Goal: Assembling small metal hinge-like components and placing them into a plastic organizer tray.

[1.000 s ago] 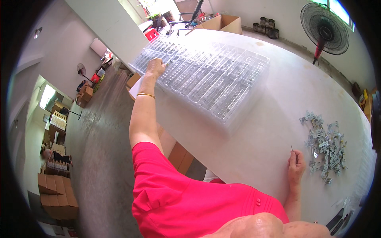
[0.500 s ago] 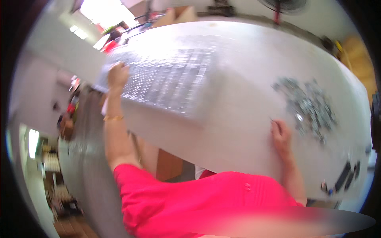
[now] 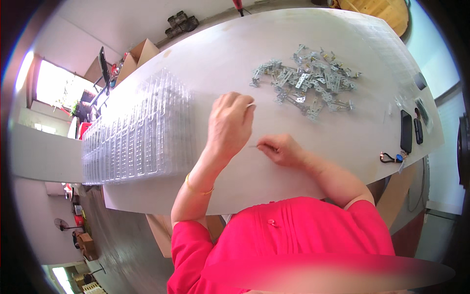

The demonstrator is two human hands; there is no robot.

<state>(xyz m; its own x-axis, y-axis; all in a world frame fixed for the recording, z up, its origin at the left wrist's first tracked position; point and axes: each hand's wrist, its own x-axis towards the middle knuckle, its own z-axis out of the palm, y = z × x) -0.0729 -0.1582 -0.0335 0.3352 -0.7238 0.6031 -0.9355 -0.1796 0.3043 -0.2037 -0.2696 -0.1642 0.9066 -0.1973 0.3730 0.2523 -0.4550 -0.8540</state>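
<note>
My left hand [image 3: 230,123] hangs over the middle of the table, its fingers curled in toward the thumb. Whether anything is inside them is hidden. Lower and to the right, my right hand [image 3: 284,149] pinches a thin metal piece [image 3: 253,146], whose tip sticks out to the left. Beyond both hands lies a loose pile of small silver metal brackets [image 3: 313,81], some with brass-coloured bits. A stack of clear plastic trays [image 3: 139,130] with rows of compartments stands left of my left hand, apart from it.
The white table [image 3: 215,193] has a curved far edge. At its right lie a black phone [image 3: 406,131], a dark narrow case [image 3: 418,130] and a key ring with a strap [image 3: 391,158]. Clear plastic sheets [image 3: 374,36] lie far right. An open cardboard box [image 3: 139,56] stands behind the table.
My left hand has left the corner of the clear trays and moved right, near my right hand. The whole view has turned to the right. My right hand still pinches the thin piece.
</note>
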